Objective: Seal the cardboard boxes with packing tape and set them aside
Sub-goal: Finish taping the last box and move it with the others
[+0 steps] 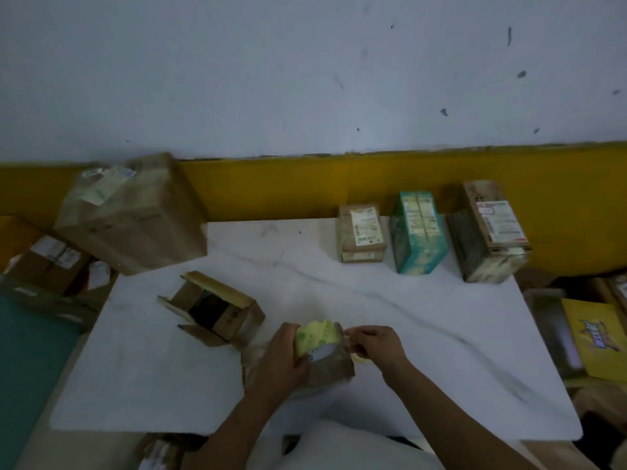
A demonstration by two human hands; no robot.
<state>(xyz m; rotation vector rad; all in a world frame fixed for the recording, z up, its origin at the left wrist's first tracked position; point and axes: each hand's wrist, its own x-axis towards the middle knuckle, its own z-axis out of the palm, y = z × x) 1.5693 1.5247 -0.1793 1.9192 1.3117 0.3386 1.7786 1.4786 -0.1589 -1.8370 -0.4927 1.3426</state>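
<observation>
Left fingers [289, 331] gripping tape roll [317, 335] on small box [330, 370], right fingers [359, 336] pinching tape end [347, 334], open box [234, 317] nearby, dark contents

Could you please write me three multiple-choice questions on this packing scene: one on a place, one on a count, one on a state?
1. Where is the open box? A. left of the left hand B. in the far row C. on the floor
2. How many boxes stand in the row at the table's far right? A. two B. three C. five
3. What is the right hand doing? A. resting flat B. pinching the tape roll's loose end C. lifting a box
Answers: 1 A, it lies beside that hand; 2 B, brown box, teal box, dark box; 3 B, its fingertips close on the end.
</observation>
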